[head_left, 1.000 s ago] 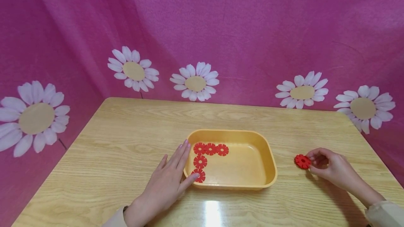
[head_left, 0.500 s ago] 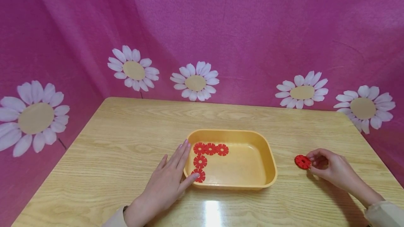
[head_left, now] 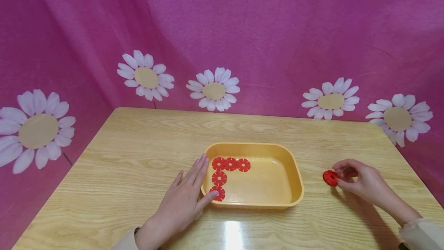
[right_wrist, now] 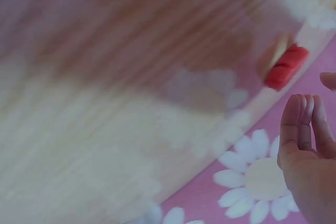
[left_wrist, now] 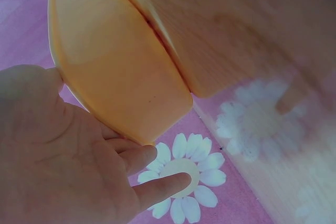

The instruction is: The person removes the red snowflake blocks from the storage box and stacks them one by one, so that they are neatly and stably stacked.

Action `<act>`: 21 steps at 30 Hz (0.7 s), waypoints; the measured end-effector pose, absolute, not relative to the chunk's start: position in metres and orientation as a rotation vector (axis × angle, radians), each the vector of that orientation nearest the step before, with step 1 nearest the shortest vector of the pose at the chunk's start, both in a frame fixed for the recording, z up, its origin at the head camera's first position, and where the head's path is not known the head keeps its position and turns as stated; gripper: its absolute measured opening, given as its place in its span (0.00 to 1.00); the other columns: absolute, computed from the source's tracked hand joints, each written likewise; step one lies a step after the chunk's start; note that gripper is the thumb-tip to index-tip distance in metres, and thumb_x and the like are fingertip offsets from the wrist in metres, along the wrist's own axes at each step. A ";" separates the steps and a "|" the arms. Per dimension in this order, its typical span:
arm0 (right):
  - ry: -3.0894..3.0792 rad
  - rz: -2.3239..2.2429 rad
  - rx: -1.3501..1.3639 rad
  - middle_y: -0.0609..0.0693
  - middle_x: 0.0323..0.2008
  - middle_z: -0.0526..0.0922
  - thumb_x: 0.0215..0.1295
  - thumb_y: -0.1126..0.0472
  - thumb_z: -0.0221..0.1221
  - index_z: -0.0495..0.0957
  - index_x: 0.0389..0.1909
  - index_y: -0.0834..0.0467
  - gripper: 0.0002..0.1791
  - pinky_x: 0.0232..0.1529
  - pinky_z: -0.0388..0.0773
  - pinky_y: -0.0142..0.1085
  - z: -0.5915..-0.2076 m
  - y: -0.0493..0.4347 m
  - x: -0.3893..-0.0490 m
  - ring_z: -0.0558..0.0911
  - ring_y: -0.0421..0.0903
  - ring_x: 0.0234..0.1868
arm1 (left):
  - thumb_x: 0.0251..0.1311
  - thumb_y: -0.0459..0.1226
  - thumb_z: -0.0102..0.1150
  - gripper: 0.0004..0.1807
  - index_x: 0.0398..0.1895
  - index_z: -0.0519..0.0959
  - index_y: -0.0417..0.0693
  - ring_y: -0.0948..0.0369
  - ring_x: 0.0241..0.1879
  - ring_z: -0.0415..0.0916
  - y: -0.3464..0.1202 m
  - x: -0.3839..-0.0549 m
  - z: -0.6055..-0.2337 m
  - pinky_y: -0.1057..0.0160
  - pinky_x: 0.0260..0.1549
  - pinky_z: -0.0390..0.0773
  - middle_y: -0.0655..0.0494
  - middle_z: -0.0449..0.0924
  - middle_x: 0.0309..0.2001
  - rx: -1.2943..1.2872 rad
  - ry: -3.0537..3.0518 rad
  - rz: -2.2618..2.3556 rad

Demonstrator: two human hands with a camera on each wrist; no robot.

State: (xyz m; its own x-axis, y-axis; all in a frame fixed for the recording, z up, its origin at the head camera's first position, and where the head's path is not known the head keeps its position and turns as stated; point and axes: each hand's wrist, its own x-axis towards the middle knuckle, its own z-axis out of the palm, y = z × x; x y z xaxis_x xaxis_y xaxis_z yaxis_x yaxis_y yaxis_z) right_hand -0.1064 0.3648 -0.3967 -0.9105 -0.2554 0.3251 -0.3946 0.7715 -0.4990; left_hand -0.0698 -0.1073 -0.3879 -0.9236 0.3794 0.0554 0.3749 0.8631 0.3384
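My left hand [head_left: 184,200] lies along the left side of the yellow plastic tray [head_left: 256,206], fingers straight, thumb over the near left corner. In the left wrist view, the fingers of that hand [left_wrist: 68,150] rest at the tray's outer wall [left_wrist: 121,61]. Inside the tray, several red notched flower discs [head_left: 219,178] form an L along the far and left sides. To the right of the tray sits a stack of red flower discs [head_left: 330,178], my right hand [head_left: 364,180] beside it. In the right wrist view, a gap separates the fingers [right_wrist: 290,124] from the red stack [right_wrist: 286,67].
The wood-grain table [head_left: 156,138] stands against a magenta cloth [head_left: 263,30] printed with white daisies. A bright light reflection [head_left: 234,234] shows on the table in front of the tray.
My right fingers have risen a little and shifted slightly left over the red stack, index finger and thumb further apart. The left hand, the tray and its discs stay put.
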 end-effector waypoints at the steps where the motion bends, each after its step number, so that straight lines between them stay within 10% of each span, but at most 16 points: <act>1: -2.727 0.840 0.513 0.49 0.30 0.81 0.41 0.76 0.73 0.80 0.37 0.63 0.20 0.27 0.75 0.23 -0.395 0.361 -0.107 0.77 0.34 0.27 | 0.66 0.62 0.49 0.48 0.79 0.45 0.49 0.56 0.76 0.42 -0.107 -0.070 -0.388 0.40 0.68 0.52 0.59 0.38 0.79 0.610 3.017 0.545; 21: -2.528 1.101 0.843 0.49 0.32 0.81 0.44 0.80 0.70 0.79 0.38 0.65 0.19 0.32 0.79 0.26 -0.358 0.271 -0.138 0.80 0.41 0.29 | 0.67 0.61 0.49 0.47 0.79 0.46 0.48 0.56 0.76 0.43 -0.108 -0.070 -0.389 0.40 0.68 0.53 0.58 0.40 0.79 0.660 3.060 0.569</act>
